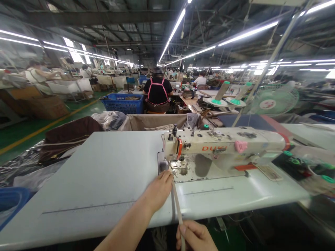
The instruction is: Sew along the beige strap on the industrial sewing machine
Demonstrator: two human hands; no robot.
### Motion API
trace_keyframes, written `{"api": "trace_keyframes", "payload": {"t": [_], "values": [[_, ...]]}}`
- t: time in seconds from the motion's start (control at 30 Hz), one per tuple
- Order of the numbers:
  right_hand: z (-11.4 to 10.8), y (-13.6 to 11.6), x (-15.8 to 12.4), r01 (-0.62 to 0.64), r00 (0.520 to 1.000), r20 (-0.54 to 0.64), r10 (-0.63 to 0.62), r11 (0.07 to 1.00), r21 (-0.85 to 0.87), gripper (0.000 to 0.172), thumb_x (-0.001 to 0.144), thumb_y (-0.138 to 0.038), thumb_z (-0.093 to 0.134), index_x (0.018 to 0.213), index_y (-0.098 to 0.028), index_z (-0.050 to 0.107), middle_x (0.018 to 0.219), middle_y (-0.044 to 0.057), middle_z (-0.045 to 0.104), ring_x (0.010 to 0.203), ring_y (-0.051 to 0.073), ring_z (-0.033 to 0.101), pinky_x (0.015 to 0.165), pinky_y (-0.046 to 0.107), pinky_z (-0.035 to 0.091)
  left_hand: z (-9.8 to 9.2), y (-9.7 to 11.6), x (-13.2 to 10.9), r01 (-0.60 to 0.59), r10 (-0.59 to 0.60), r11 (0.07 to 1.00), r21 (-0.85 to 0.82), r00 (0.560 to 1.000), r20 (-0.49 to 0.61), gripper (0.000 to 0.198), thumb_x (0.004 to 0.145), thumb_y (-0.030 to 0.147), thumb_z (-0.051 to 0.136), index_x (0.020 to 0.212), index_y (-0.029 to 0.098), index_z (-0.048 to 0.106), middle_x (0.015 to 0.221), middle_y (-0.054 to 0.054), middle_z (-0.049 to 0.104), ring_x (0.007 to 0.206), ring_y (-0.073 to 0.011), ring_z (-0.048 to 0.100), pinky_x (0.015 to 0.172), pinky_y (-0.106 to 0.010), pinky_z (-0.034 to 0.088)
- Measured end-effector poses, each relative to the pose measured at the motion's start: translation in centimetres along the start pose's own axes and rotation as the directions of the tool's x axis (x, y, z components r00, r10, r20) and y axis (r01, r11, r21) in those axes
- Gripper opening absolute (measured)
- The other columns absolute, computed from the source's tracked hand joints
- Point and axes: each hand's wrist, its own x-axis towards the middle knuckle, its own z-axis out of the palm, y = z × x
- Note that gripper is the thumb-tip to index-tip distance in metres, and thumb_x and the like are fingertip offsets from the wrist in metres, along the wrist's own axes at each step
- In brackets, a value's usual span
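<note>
A white sewing machine (209, 148) stands on a pale table (112, 167). From near its needle a narrow beige fabric strip (177, 200) runs down over the table's front edge. My left hand (162, 184) rests by the needle area, fingers together at the strip's upper end; whether it grips the strip is hidden. Below the table edge, my right hand (195, 235) pinches the strip's lower part between thumb and fingers.
Thread cones (221, 93) and a green fan (274, 99) stand behind the machine. Beyond the table are a cloth-lined bin (151, 122), a blue basket (123, 103) and a seated person (157, 90). Dark brown fabric (69, 136) lies left; a blue tub (13, 205) sits nearby.
</note>
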Motion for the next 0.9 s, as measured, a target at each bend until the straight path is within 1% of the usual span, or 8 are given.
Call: {"api": "trace_keyframes", "payload": {"t": [0.1,0.2,0.5,0.57,0.63,0.77,0.83,0.9], "values": [[0.2,-0.7,-0.4,0.014,1.0,0.001,-0.014,1.0,0.011,0.06,0.08,-0.076,0.078,0.073,-0.017,0.077,0.066,0.004,0.072,0.062,0.017,0.061,0.066,0.029,0.046,0.0,0.0,0.0,-0.015,0.015,1.0,0.02,1.0,-0.006,0.031,0.105,0.014,0.047,0.135,0.01,0.056,0.137,-0.014,0.066,0.138,-0.0281,0.058,0.122,-0.044,0.047],[0.2,-0.8,-0.4,0.016,1.0,0.003,-0.016,1.0,0.015,0.058,0.082,-0.074,0.078,0.074,-0.017,0.078,0.067,0.004,0.072,0.064,0.017,0.061,0.066,0.029,0.045,-0.2,0.0,0.1,-0.048,0.048,0.998,0.027,0.999,-0.004,0.03,0.105,0.013,0.048,0.133,0.01,0.057,0.137,-0.015,0.066,0.136,-0.0277,0.059,0.123,-0.043,0.046],[0.2,-0.8,-0.2,0.007,1.0,0.011,-0.008,0.999,0.045,0.056,0.082,-0.072,0.079,0.075,-0.017,0.076,0.067,0.003,0.07,0.064,0.016,0.059,0.067,0.029,0.043,-0.6,0.0,0.1,-0.018,0.018,1.0,-0.01,1.0,-0.004,0.028,0.105,0.013,0.049,0.131,0.011,0.057,0.134,-0.014,0.065,0.132,-0.0273,0.062,0.119,-0.042,0.049],[0.1,-0.8,-0.1,0.036,0.999,0.034,-0.036,0.999,0.005,0.055,0.083,-0.071,0.078,0.075,-0.017,0.075,0.069,0.003,0.069,0.066,0.017,0.058,0.069,0.03,0.043,-0.4,0.0,0.0,-0.031,0.031,1.0,-0.005,1.0,-0.005,0.028,0.105,0.013,0.048,0.131,0.011,0.057,0.131,-0.014,0.066,0.131,-0.027,0.062,0.12,-0.043,0.048],[-0.1,-0.5,0.3,0.071,0.997,0.038,-0.068,0.996,-0.06,0.057,0.08,-0.074,0.079,0.072,-0.017,0.073,0.068,0.002,0.065,0.067,0.017,0.055,0.068,0.03,0.042,-0.2,-0.1,0.0,-0.048,0.049,0.999,0.001,0.999,-0.006,0.027,0.105,0.013,0.047,0.13,0.013,0.058,0.129,-0.013,0.067,0.13,-0.0268,0.062,0.12,-0.043,0.048],[-0.3,0.5,1.3,0.153,0.988,-0.007,-0.156,0.976,-0.158,0.06,0.073,-0.077,0.081,0.068,-0.018,0.069,0.067,-0.001,0.056,0.067,0.017,0.049,0.065,0.031,0.039,0.0,-0.1,-0.1,-0.04,0.04,0.999,-0.002,0.999,-0.011,0.028,0.105,0.012,0.045,0.13,0.014,0.058,0.13,-0.013,0.067,0.131,-0.0271,0.063,0.118,-0.043,0.05],[-0.2,0.8,1.8,0.152,0.987,-0.039,-0.159,0.978,-0.142,0.059,0.073,-0.077,0.081,0.075,-0.019,0.073,0.072,0.001,0.063,0.071,0.019,0.053,0.069,0.032,0.043,-0.1,-0.1,-0.1,-0.03,0.029,0.999,-0.014,0.999,-0.014,0.029,0.105,0.012,0.045,0.131,0.014,0.057,0.131,-0.013,0.067,0.13,-0.0268,0.063,0.117,-0.043,0.05],[0.2,1.0,2.1,0.103,0.993,-0.058,-0.106,0.993,-0.064,0.065,0.071,-0.082,0.08,0.089,-0.02,0.076,0.074,0.003,0.07,0.071,0.02,0.058,0.069,0.032,0.046,-0.1,-0.1,-0.1,-0.023,0.023,0.999,-0.026,1.0,-0.013,0.028,0.104,0.011,0.047,0.129,0.013,0.057,0.131,-0.013,0.067,0.128,-0.0265,0.064,0.117,-0.043,0.05]]}}
